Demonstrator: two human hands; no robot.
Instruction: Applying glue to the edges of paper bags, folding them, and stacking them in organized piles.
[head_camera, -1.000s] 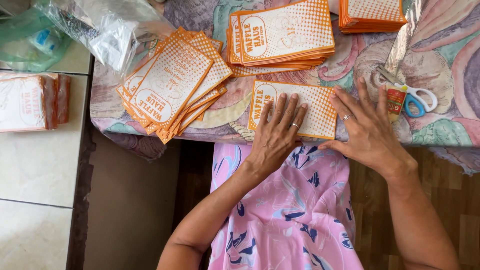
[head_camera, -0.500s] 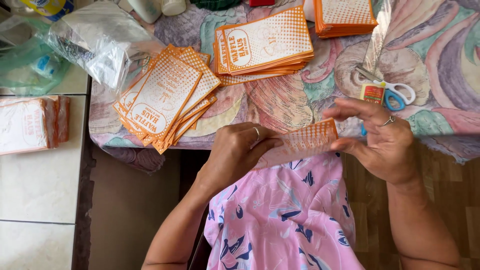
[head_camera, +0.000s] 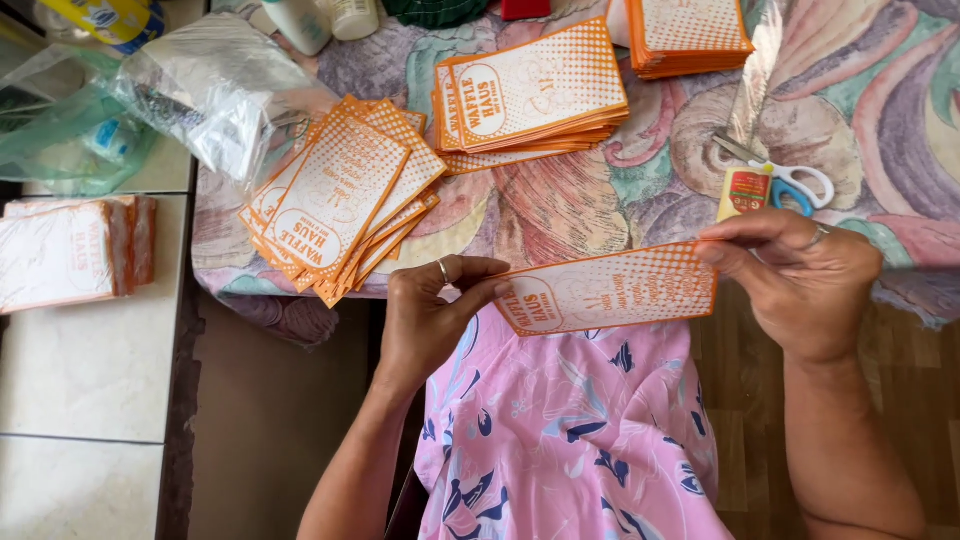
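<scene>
I hold an orange-and-white paper sleeve (head_camera: 605, 290) flat above my lap, near the table edge (head_camera: 905, 285), my left hand (head_camera: 430, 315) pinching its left end and my right hand (head_camera: 800, 275) pinching its right end. A fanned pile (head_camera: 335, 200) lies far left on the table, a neat stack (head_camera: 530, 95) beyond, scissors (head_camera: 790, 180) far right

Two hands, the left hand (head_camera: 432, 318) and right hand (head_camera: 800, 280), share one orange paper sleeve (head_camera: 607, 291). Four sleeve stacks lie about: fanned pile (head_camera: 335, 205), middle stack (head_camera: 535, 90), far stack (head_camera: 692, 32), side stack (head_camera: 65, 250). One pair of scissors (head_camera: 795, 182).
</scene>
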